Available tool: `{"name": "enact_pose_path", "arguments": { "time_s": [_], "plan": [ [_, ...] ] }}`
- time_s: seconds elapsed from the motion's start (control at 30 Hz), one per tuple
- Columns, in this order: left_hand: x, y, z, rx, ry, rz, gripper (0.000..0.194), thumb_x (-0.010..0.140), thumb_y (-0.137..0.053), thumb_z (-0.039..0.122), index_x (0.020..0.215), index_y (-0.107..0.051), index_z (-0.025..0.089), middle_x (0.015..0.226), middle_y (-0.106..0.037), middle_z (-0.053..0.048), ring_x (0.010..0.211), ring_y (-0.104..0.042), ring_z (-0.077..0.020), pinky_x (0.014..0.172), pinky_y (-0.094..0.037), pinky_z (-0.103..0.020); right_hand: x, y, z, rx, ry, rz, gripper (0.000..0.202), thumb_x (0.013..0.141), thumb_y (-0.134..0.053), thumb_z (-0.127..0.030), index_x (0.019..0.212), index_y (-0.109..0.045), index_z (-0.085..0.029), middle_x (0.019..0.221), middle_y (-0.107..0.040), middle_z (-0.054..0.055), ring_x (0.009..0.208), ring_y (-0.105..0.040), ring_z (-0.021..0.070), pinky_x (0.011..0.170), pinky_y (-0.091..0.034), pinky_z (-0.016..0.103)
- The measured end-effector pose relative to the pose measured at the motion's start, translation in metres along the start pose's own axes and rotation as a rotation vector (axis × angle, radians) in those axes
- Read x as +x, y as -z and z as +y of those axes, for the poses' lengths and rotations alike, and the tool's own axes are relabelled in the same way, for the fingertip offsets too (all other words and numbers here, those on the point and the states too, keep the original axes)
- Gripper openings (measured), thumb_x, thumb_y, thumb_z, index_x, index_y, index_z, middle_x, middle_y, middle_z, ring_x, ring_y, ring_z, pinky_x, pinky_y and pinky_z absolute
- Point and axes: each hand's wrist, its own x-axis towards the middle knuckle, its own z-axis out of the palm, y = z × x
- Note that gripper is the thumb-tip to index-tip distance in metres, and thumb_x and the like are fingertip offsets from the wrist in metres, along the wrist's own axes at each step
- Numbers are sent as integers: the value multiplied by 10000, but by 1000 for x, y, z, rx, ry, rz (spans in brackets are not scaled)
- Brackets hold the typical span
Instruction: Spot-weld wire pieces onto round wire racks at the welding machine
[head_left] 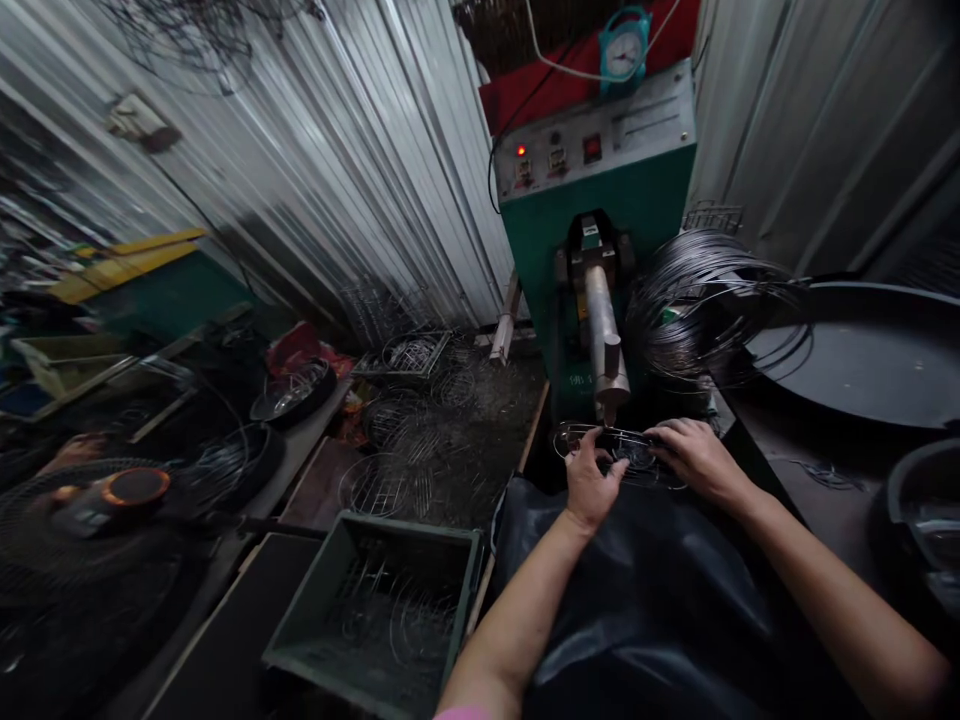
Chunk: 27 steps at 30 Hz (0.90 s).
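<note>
A round wire rack (636, 455) is held level between my two hands, just below the metal tip of the arm (604, 330) on a green machine (525, 240). My left hand (592, 485) grips the near left part of its rim, thumb and fingers bent around the wire. On the right side of the rim, my right hand (694, 455) pinches the rack with curled fingers. My hands cover parts of the rim, and the dark background makes its inner wires hard to make out. A black apron (637, 600) lies over my lap under the rack.
Right of the machine stands a coil of wire (697, 300), beside a large dark round tray (870, 350). A green crate (300, 610) with wire pieces is at lower left. Wire racks (412, 430) lie on the floor. Another person's hand (71, 455) shows at far left.
</note>
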Motion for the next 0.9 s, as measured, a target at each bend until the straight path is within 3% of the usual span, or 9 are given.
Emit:
{"name": "enact_pose_path", "arguments": {
  "time_s": [0.23, 0.37, 0.57, 0.73, 0.9],
  "plan": [
    [7, 15, 3, 99, 22, -190, 499, 734, -641, 346, 1181, -446, 240, 754, -633, 33, 722, -622, -147, 714, -466, -275, 1, 1, -5, -85, 32, 9, 238, 898, -427, -304, 969, -621, -187, 897, -654, 80, 807, -571, 218, 741, -380, 365],
    [6, 17, 4, 107, 51, -212, 475, 709, -668, 348, 1125, -463, 247, 744, -622, 46, 716, -624, -146, 729, -468, -279, 1, 3, -7, -112, 69, 3, 219, 899, -430, -286, 966, -612, -185, 897, -654, 74, 795, -564, 205, 747, -361, 353],
    [8, 21, 4, 76, -18, -227, 471, 756, -622, 312, 1183, -431, 260, 789, -623, 34, 749, -618, -141, 751, -471, -272, 3, 7, -17, -214, 77, 33, 221, 888, -458, -293, 1027, -584, -178, 837, -650, 63, 762, -542, 208, 815, -335, 370],
    [-1, 26, 7, 161, -38, -291, 466, 775, -600, 296, 1202, -420, 252, 862, -643, 1, 802, -619, -170, 779, -466, -305, -6, -4, -33, -222, 53, 89, 175, 882, -436, -222, 995, -565, -185, 850, -652, 60, 783, -546, 206, 859, -312, 376],
    [-16, 24, 10, 282, -25, -349, 476, 785, -588, 299, 1219, -405, 230, 889, -651, -31, 846, -615, -205, 817, -446, -363, -20, -19, -47, -184, -34, 108, 130, 853, -480, -230, 941, -559, -177, 905, -633, 86, 835, -530, 232, 780, -344, 355]
  ]
}}
